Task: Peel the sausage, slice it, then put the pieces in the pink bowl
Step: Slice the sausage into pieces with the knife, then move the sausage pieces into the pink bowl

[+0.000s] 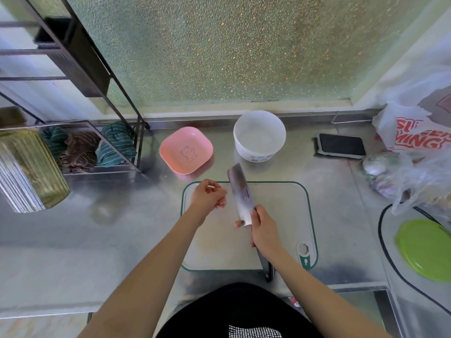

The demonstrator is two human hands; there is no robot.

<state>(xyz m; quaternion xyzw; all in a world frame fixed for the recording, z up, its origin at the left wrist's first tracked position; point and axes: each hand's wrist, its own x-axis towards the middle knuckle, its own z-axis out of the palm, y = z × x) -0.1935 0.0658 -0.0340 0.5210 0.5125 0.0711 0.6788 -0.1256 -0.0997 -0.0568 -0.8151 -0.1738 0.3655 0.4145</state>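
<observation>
Gripping the cleaver [240,191] in the right hand [264,229] over the bare cutting board [280,215], left hand [207,196] loosely curled, empty; sausage unseen, pink bowl [186,150] empty behind—fetching it first, blade resting flat.

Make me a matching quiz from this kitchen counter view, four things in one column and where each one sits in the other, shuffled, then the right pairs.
Things
1. pink bowl
2. white tub
3. phone
4. green lid

Places
A. near right, by the counter's edge
B. behind the cutting board, to its left
C. far right, beside the plastic bag
D. behind the cutting board, right of the pink one

Pairs: 1-B, 2-D, 3-C, 4-A
</observation>
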